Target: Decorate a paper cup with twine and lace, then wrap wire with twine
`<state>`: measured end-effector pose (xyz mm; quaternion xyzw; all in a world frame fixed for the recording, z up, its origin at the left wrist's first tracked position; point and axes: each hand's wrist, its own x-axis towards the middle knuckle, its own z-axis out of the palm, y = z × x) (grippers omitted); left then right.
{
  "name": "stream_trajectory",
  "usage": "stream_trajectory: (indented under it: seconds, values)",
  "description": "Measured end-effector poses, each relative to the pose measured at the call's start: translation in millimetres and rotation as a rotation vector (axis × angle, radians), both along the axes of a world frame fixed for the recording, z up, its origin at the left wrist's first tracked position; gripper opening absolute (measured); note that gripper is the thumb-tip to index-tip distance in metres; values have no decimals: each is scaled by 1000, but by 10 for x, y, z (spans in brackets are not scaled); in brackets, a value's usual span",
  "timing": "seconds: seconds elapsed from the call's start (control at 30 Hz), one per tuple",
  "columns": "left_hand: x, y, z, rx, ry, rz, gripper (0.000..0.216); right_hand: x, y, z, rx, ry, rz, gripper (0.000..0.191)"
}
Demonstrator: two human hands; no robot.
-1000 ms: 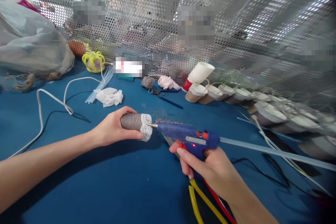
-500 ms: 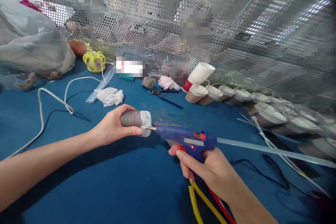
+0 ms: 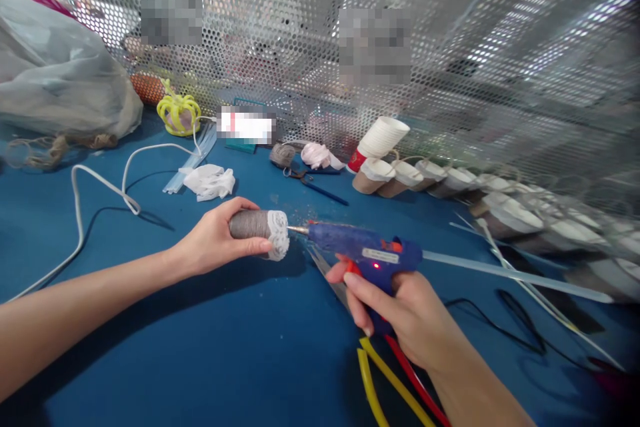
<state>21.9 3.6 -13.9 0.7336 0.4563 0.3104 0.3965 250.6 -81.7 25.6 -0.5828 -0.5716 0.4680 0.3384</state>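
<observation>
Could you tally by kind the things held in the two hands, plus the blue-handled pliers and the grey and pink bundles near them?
Lace-trimmed cylinder, in the left hand: 1
Glue gun, in the right hand: 1
Blue-handled pliers: 1
Bundles, one grey and one pink: 2
Total: 5

A metal screen [image 3: 280, 27] with many round holes stands at twelve o'clock. At ten o'clock there is a big plastic bag [image 3: 65, 77] and, closer to the centre, a yellow ribbed ornament [image 3: 179, 115]. At nine, a white cable [image 3: 100, 181] makes several bends. Pliers [image 3: 325, 193] with blue handles lie at the clock's centre. A tilted stack of cups [image 3: 384, 138] is at two; yellow tool handles [image 3: 395, 380] show at five.
</observation>
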Motion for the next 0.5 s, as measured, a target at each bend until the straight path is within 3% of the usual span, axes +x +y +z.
stream_trajectory:
  seconds: [0.5]
  values:
    - [-10, -16, 15, -28, -33, -28, 49, -78, -40, -9, -27, -70, 14, 21]
